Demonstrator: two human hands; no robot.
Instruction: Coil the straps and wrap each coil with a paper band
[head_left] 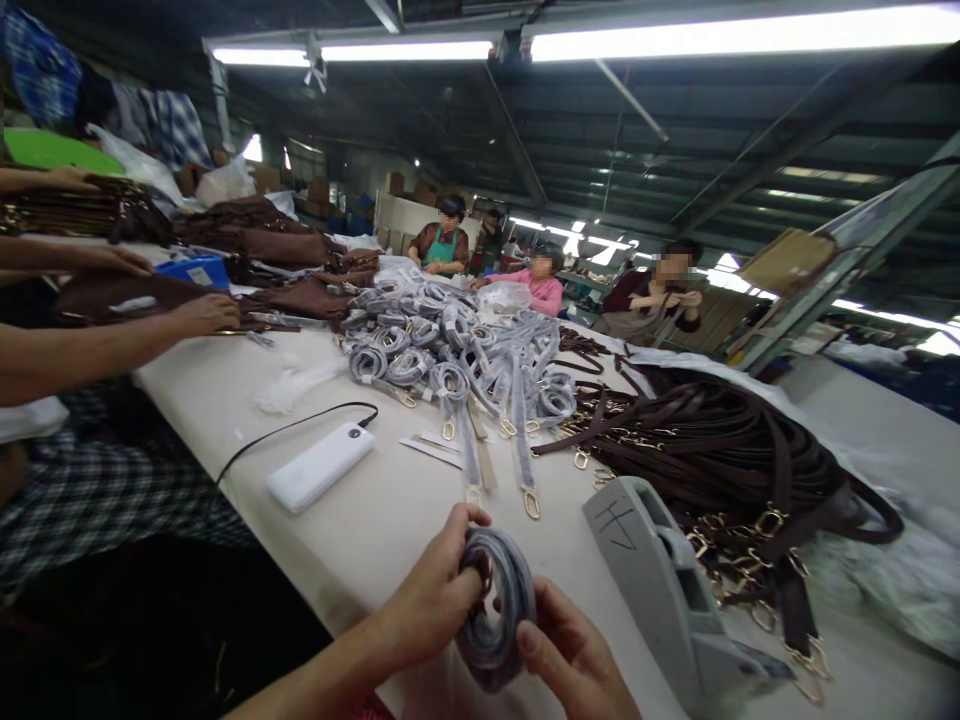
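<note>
While both hands [442, 580] [566, 655] grip it, the coiled strap [517, 582] sits between them.

A long, pale-topped table [405, 525] carried a heap of strap coils [442, 345] in cloudy wrapping, its near edge trailing gold clasps. Dark brown straps [727, 430] with gold fittings sprawled to the right, behind a grey tape dispenser [637, 570] marked in black. Flat strips [431, 452], a white power bank [321, 468] and crumpled clear plastic [296, 385] lay nearer the left edge, with brown bags [277, 245] piled beyond.
</note>
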